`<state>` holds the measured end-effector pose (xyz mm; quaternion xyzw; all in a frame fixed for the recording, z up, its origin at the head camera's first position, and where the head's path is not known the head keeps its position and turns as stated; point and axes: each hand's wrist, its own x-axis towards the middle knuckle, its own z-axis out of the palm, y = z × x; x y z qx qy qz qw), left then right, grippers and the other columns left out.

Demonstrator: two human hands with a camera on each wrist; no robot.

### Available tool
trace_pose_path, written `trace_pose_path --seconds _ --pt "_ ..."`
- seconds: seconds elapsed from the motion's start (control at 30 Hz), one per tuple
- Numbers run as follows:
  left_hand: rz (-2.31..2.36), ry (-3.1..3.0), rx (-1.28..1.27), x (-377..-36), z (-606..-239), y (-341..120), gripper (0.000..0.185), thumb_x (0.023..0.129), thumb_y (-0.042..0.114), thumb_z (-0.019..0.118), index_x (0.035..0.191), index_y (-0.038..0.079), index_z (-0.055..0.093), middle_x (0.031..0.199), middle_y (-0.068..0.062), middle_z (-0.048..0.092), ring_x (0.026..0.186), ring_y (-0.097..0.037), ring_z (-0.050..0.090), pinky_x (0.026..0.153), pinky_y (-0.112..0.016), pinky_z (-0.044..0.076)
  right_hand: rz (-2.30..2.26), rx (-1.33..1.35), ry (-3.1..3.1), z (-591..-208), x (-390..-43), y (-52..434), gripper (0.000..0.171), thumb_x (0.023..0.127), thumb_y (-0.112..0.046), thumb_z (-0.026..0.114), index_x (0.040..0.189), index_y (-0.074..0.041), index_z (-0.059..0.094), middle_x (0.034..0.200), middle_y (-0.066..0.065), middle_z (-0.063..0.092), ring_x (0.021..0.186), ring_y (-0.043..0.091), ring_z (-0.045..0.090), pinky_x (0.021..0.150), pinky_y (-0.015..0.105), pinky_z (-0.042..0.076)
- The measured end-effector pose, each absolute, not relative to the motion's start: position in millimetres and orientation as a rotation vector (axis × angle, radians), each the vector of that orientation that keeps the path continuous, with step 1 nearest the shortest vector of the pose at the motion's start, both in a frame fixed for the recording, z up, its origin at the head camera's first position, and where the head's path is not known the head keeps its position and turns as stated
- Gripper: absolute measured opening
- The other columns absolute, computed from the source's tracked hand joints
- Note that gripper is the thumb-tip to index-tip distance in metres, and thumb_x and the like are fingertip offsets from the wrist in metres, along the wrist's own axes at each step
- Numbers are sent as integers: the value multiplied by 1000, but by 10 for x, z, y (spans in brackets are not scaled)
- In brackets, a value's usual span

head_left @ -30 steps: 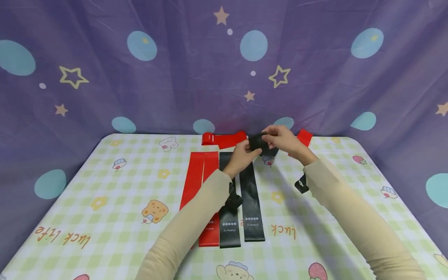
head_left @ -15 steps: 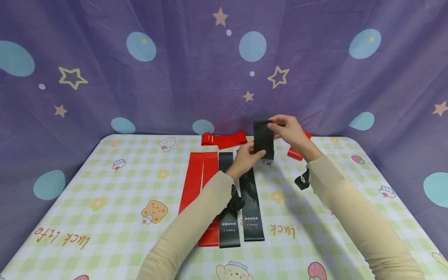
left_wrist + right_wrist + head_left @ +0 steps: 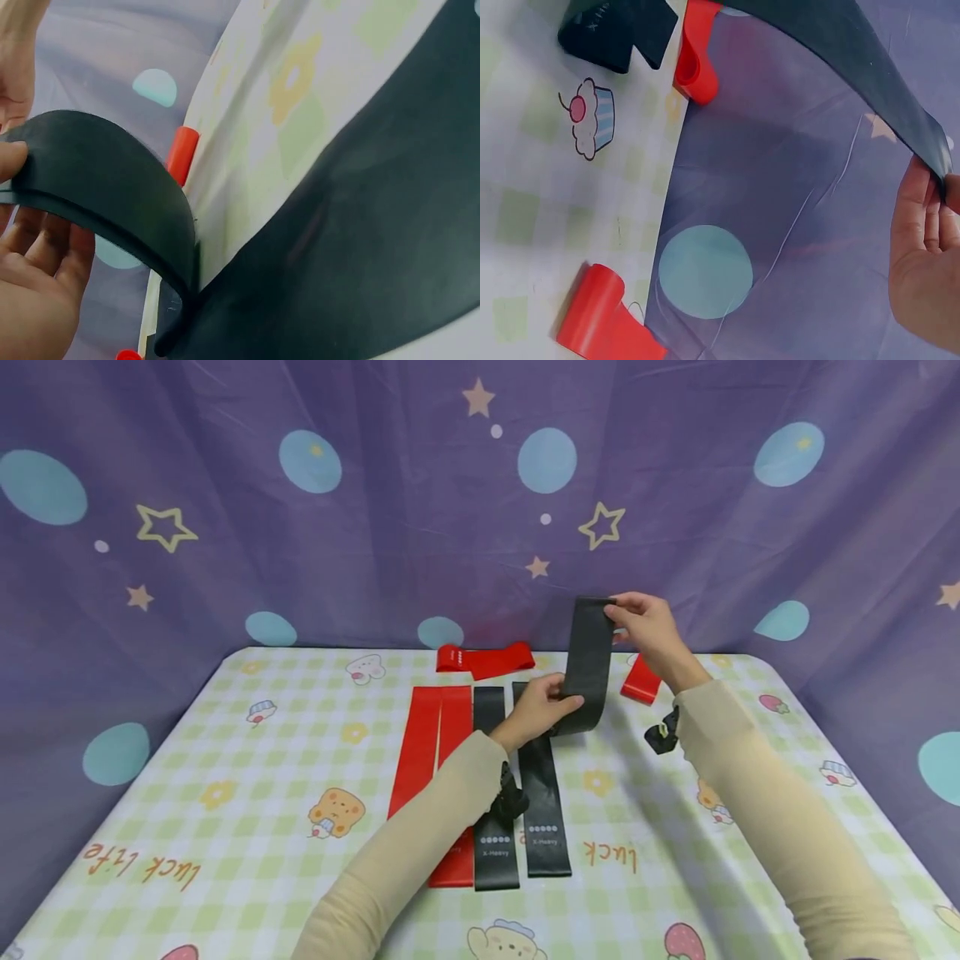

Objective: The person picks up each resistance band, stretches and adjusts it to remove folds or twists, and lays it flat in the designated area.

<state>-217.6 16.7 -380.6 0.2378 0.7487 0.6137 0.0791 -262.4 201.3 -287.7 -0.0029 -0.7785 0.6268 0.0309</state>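
Both hands hold a black resistance band (image 3: 590,652) up over the back of the table. My right hand (image 3: 648,627) pinches its top end between thumb and fingers. Lower down, my left hand (image 3: 536,710) has its thumb over the band's near face and its fingers behind it. The band bows between them in the left wrist view, and its lower loop curls near the far end of a flat black band (image 3: 546,793). Beside that lies another black band (image 3: 495,860), marked X-Heavy. A curled black end (image 3: 600,37) with lettering shows in the right wrist view.
Two red bands (image 3: 416,735) lie flat, partly under the left sleeve. A folded red band (image 3: 495,660) sits at the table's back edge, and another red band (image 3: 641,681) lies near the right wrist. A purple curtain (image 3: 420,568) hangs directly behind the table.
My right hand has risen and moved right, drawing the bunched black band out into a long strip. My left hand has shifted slightly right, still holding the lower part.
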Motion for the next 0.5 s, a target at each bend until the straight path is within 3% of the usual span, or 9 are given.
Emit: trace_pose_path --seconds 0.27,0.4,0.5 --pt "1831 2173 675 -2124 -3790 190 24 92 8 60 113 -3 61 98 -22 65 69 -7 53 65 -18 46 1947 -53 -2363 -2864 -2659 2050 18 95 -15 57 107 -2 59 74 -13 61 70 6 57 60 18 53" --pt "1825 2167 694 -2108 -3789 196 24 92 9 60 113 -3 61 98 -23 64 70 -7 53 66 -18 46 2016 -40 -2274 -2857 -2671 2086 7 94 -11 57 97 -7 62 71 -12 62 66 5 56 57 18 52" --pt "1801 2133 686 -2080 -3774 196 27 92 10 61 117 -2 60 95 -19 65 69 -7 53 64 -18 45 2068 -35 -2200 -2851 -2680 2116 10 93 -7 57 87 -12 64 69 -10 61 62 5 55 54 18 51"
